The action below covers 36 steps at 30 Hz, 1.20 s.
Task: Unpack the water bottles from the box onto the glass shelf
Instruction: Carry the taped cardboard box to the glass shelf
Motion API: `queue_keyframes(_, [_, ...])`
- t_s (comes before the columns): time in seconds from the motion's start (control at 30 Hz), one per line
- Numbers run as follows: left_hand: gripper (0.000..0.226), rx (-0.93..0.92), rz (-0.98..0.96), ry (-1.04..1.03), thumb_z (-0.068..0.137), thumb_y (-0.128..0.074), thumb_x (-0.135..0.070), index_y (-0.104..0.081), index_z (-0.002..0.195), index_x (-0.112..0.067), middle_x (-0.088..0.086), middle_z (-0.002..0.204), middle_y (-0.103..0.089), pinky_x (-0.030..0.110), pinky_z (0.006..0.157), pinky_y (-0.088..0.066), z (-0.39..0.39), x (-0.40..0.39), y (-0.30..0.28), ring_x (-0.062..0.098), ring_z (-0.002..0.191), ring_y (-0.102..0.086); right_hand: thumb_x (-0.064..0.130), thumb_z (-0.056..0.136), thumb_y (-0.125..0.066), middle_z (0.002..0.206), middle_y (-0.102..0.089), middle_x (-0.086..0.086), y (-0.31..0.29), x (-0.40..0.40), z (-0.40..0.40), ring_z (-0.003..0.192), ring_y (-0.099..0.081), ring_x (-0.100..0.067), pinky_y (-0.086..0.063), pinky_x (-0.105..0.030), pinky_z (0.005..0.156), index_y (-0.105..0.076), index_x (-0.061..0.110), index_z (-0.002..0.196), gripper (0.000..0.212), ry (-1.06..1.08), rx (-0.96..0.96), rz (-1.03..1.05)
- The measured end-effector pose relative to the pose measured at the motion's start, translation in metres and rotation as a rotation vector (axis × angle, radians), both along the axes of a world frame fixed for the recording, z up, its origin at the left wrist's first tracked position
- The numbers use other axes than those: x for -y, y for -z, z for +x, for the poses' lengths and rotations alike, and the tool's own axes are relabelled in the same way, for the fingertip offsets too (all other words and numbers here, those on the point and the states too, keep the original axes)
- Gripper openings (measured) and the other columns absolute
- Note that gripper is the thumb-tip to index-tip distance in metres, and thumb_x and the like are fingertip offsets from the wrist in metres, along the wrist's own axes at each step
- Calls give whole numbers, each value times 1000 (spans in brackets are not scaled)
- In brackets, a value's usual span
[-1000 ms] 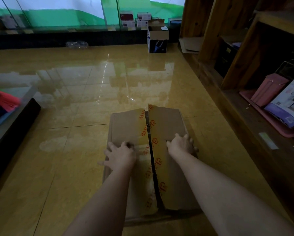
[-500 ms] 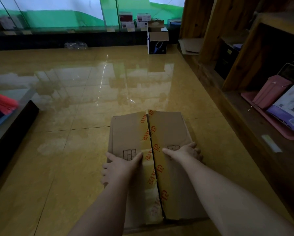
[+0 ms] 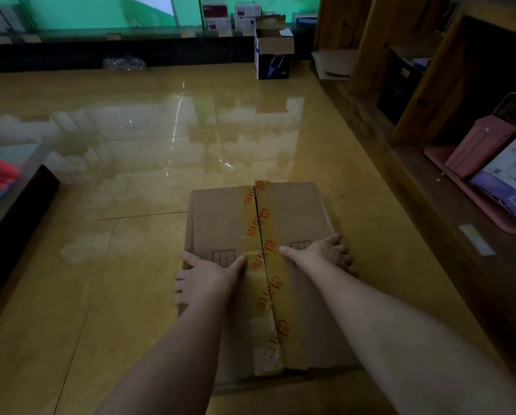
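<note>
Both hands have slid back toward the near end of the box (image 3: 292,211) since a second ago, when they sat nearer the flap middles; now each sits out at a side edge, thumbs pointing in at the seam. Box itself hardly moved, low centre on the floor (image 3: 101,205), roughly 6 o'clock.

Progress: barely started. Flaps are down, split along the centre, tape (image 3: 258,235) with red print cut down the middle. No bottles visible, so none are out; contents hidden. Glass shelf: a glass-topped ledge runs along the far wall at 11–12 o'clock, likely the target, can't confirm. Left to do, by my read: fold flaps open, lift bottles, carry them over, so nearly everything.

Grip: left hand (image 3: 204,280) lies flat on the left flap at about 8 o'clock of the box top, fingers spread and draped over the side edge, thumb stretched toward the tape; resting, not clenched. Right hand (image 3: 321,253) is on the right flap at about 3 o'clock, thumb extended inward, fingers bent over the right edge and seemingly hooking it. Whether the fingertips are under the flap is hidden.

Small carton (image 3: 273,55) stands at 12 o'clock, well apart.
</note>
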<state>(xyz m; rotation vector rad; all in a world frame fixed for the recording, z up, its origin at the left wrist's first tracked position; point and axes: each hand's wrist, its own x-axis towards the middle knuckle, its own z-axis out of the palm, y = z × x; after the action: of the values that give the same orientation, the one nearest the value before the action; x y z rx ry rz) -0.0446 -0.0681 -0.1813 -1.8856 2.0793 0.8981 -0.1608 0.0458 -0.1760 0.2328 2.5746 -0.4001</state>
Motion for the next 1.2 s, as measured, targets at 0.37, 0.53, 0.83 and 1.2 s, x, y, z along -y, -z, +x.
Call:
queue_keyframes(0.37, [107, 49, -77, 109, 69, -48, -81, 4, 150, -34, 23, 148, -20, 58, 106, -26, -21, 15, 7, 43, 133, -26, 75, 70, -56, 148, -15, -20, 8, 17, -12, 132, -25, -42, -24, -56, 105, -6, 36, 149, 102, -117, -78, 2])
queue_keyframes(0.53, [99, 45, -100, 149, 74, -43, -80, 4, 149, -36, 21, 152, -11, 60, 107, -23, -34, 25, 9, 45, 136, -21, 75, 72, -54, 155, -4, -17, 9, 28, -23, 135, -20, -42, -23, -55, 107, -8, 41, 148, 96, -148, -99, -4])
queue_keyframes(0.83, [95, 36, -127, 148, 75, -41, -80, 2, 149, -39, 19, 155, -4, 60, 107, -20, -63, 55, 14, 45, 137, -17, 78, 67, -56, 158, 8, -13, 11, 52, -53, 139, -14, -42, -19, -55, 108, -7, 43, 148, 101, -241, -103, -36])
queue_keyframes(1.2, [93, 38, -188, 161, 75, -38, -81, 0, 149, -40, 21, 155, -3, 59, 108, -17, -111, 114, 20, 45, 138, -15, 83, 70, -43, 157, 11, -14, 23, 110, -99, 136, -18, -40, -25, -49, 104, -7, 44, 148, 94, -354, -202, 53])
